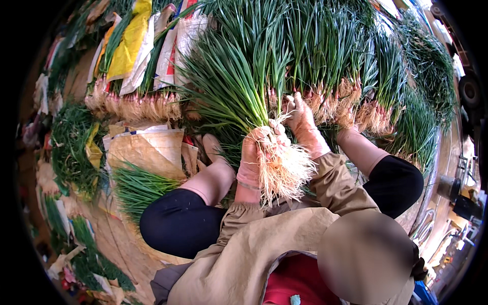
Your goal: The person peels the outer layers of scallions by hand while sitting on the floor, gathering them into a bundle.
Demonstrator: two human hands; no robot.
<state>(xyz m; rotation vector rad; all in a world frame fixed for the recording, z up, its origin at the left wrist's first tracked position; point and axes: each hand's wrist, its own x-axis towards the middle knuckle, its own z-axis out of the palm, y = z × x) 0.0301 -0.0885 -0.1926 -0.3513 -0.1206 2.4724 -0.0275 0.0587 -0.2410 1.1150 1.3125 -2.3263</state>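
My left hand (252, 147) is closed around a thick bunch of onion-like greens (239, 94), gripping it low on the stems. Long green leaves fan up and leftward from it, and a mass of pale stringy roots (285, 170) hangs toward me below the fingers. Just right of this bunch is my right hand (303, 122), its fingers curled together beside the stems of the plants behind. Whatever lies between those fingertips, if anything, is too small to make out. Beyond both hands stand more bunches of rooted greens (330, 56) in a dense row.
At the far left, rooted bunches lie under yellow and white plastic sacks (129, 56). A tan sheet (147, 147) covers part of another leaf pile (142, 190) beside my left knee (178, 221). My right knee (394, 178) borders loose greens (414, 132). Wooden flooring (109, 231) shows at left.
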